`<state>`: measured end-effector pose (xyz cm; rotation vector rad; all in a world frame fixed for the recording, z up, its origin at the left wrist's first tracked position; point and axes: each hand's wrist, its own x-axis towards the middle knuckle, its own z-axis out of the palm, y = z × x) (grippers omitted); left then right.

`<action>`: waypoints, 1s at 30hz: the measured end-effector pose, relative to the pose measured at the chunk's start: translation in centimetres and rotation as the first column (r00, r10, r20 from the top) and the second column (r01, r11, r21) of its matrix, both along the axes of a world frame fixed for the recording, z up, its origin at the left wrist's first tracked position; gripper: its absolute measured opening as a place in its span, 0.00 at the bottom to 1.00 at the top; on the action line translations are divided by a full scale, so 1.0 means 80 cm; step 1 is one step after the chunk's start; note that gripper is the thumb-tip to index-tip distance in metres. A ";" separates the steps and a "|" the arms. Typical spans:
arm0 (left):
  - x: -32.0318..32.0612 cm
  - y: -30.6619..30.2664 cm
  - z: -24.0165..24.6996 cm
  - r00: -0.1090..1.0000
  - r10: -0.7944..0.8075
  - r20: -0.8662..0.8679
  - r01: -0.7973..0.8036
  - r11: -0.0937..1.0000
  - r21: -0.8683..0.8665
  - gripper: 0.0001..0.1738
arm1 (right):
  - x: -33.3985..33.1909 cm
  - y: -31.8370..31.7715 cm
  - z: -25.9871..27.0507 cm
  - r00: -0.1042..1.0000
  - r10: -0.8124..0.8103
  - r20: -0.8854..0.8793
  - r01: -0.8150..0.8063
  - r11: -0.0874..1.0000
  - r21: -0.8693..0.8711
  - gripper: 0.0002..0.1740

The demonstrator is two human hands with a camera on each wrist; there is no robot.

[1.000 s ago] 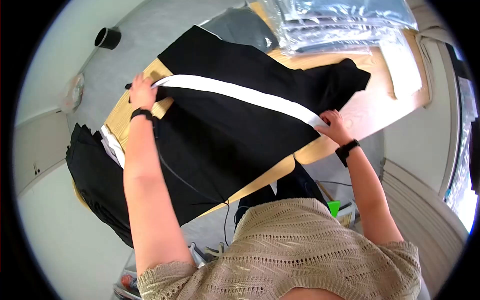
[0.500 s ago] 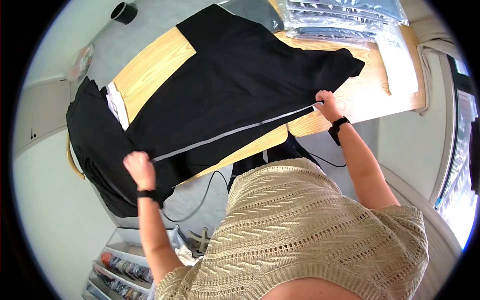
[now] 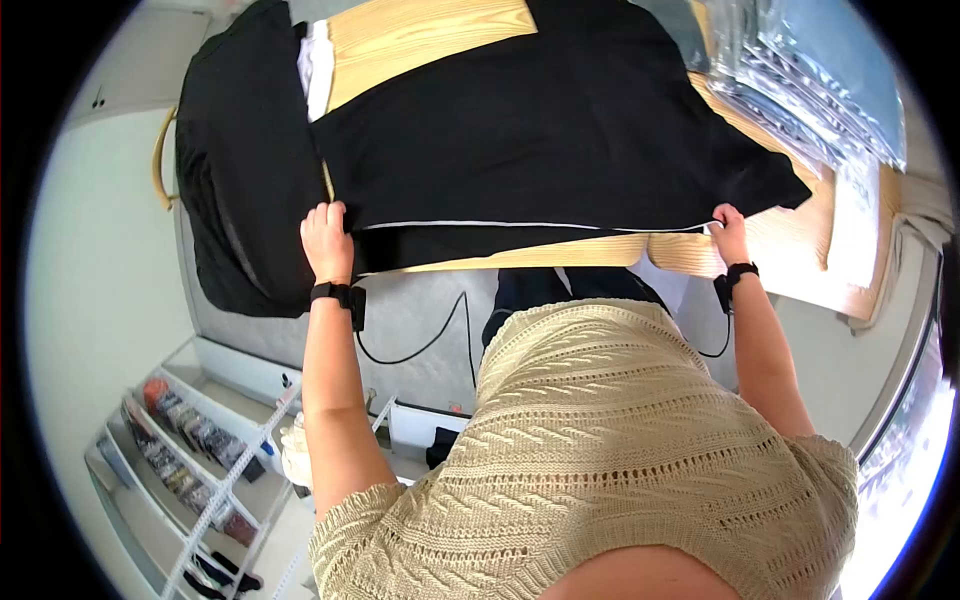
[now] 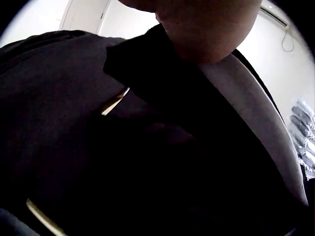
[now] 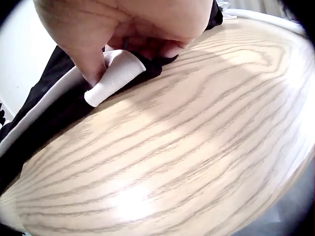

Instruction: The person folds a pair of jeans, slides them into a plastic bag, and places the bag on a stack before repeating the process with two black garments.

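Observation:
A black garment (image 3: 580,120) lies spread over the wooden table, with a thin white band (image 3: 520,224) running along its near edge. My left hand (image 3: 328,245) grips the left end of that edge, and in the left wrist view its thumb (image 4: 206,34) presses against the cloth. At the other end my right hand (image 3: 730,238) pinches the edge. Close up in the right wrist view, the white band (image 5: 118,76) folds over between the thumb and curled fingers, low over the wood. The edge is drawn nearly straight between both hands.
More black cloth (image 3: 250,190) drapes over the table's left end, beside a white cloth (image 3: 318,75). Plastic-wrapped packages (image 3: 830,70) are stacked at the far right of the wooden table (image 3: 420,45). A dark cable (image 3: 420,350) hangs below; divided bins (image 3: 200,450) stand at lower left.
My left hand has swung down and toward the body, bringing the white-banded edge from across the garment to near the table's front edge. It let go midway and now grips the edge again.

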<state>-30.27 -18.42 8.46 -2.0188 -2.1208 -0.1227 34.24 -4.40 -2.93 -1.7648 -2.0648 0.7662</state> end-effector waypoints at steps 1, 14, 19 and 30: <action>0.000 0.000 0.009 1.000 -0.012 0.002 0.012 0.998 0.062 0.15 | -0.005 -0.001 0.005 1.000 -0.014 -0.004 0.014 1.000 0.012 0.09; 0.006 -0.088 -0.088 0.996 0.091 -0.002 -0.087 0.956 -0.279 0.10 | -0.008 -0.003 0.007 0.996 -0.080 -0.037 0.077 0.994 -0.082 0.09; 0.012 -0.105 -0.062 0.980 0.075 0.185 -0.008 0.940 -0.340 0.22 | 0.001 -0.003 -0.006 0.997 -0.080 0.019 0.082 0.992 -0.095 0.11; -0.025 -0.036 -0.067 0.937 0.213 0.277 -0.157 0.965 -0.211 0.19 | -0.313 0.011 0.094 0.884 0.467 0.033 -0.458 0.849 0.263 0.15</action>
